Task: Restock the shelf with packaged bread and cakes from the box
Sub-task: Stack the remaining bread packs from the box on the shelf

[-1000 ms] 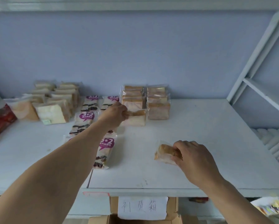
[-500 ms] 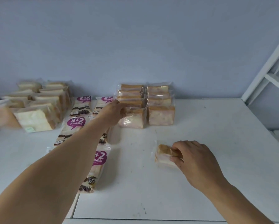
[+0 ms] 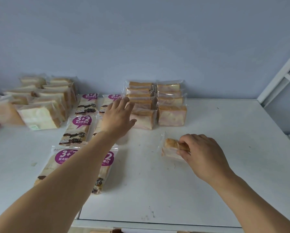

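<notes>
Plastic-wrapped cake prob. in R grip

1. Shelf top: smooth white matt board, scuffed with dark marks.
2. Cake packs at twelve o'clock: clear glossy plastic film.
3. Bread wrappers at ten o'clock: printed glossy plastic.

left hand reaches forward, fingers spread loose; right hand hangs lower, fingers curled pinching.

left arm: bare all the way up, no sleeve showing
right arm: same deal, bare
left hand: no glove, no rings
right hand: no glove
</notes>
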